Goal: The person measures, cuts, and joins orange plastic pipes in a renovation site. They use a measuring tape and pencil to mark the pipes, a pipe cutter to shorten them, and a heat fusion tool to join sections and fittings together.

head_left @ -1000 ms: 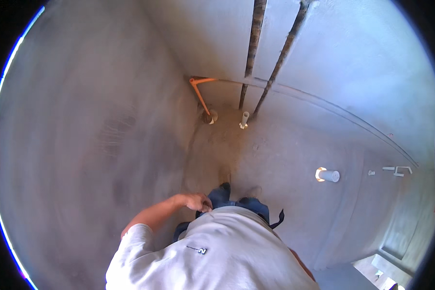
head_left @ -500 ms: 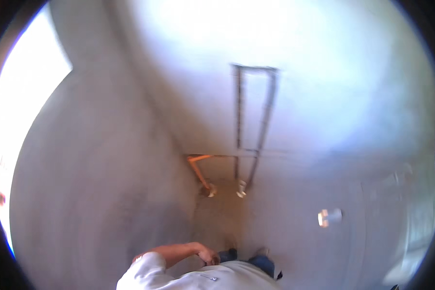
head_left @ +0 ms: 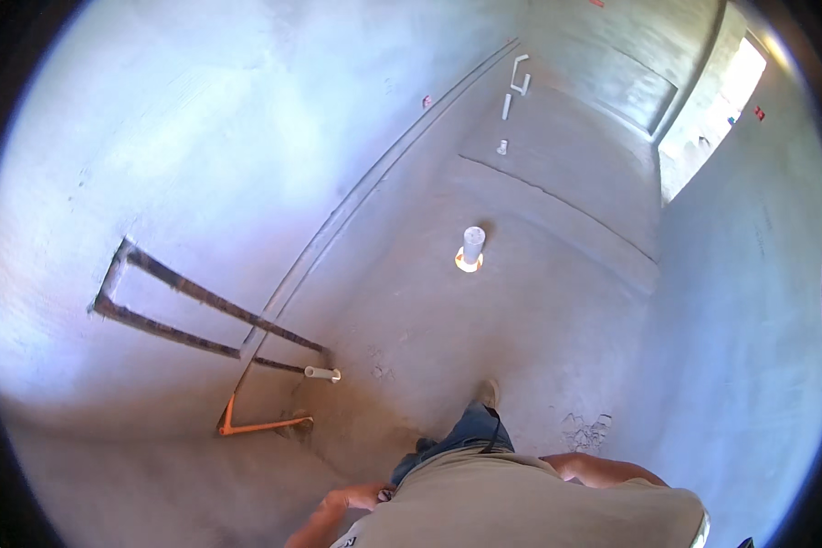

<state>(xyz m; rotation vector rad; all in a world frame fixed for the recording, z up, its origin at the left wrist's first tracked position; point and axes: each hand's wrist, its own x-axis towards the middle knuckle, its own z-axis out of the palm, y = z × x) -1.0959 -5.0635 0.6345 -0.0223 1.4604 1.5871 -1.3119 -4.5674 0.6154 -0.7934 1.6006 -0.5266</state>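
Note:
My left hand (head_left: 363, 496) is at the left side of my waist, beside my blue jeans (head_left: 470, 433). Its fingers are curled closed around something small and dark that I cannot make out. On the other side, my right forearm (head_left: 598, 470) bends in toward my waist. The beige shirt (head_left: 530, 502) hides the fingers of that hand. One shoe (head_left: 487, 393) shows on the grey floor in front of me.
A grey pipe stub (head_left: 473, 242) rises from the floor ahead. White pipes (head_left: 518, 82) stand farther off. At left, dark grooves (head_left: 178, 279) cut the wall, near an orange conduit (head_left: 265, 426) and a white pipe end (head_left: 321, 374). Rubble (head_left: 586, 429) lies at right, below a doorway (head_left: 717, 110).
My view has swung to the right, so the wall grooves and orange conduit now sit at the left. My right forearm has come into view. The left hand stays at my waist.

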